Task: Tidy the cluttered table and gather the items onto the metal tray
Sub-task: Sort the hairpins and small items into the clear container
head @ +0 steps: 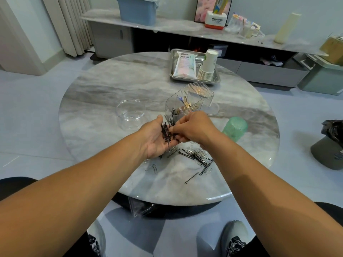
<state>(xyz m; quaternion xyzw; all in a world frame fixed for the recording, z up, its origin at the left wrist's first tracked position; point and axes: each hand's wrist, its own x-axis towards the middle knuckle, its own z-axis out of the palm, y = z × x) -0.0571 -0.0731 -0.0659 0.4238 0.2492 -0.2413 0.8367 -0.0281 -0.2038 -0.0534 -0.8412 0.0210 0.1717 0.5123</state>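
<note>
Bare forearms, no sleeves; black trousers [332, 210]; grey shoes with black laces [234, 238]

Soft, even indoor light is filling the room, bright without harsh patches. The table [111, 86] is throwing back a pale sheen, with thin glints running along its near rim. Faint shadows are lying under the arms and beneath the table. The wide lens is bending the edges, curving the shelf [167, 26] and floor. The picture is looking slightly soft throughout, softest toward the corners.
</note>
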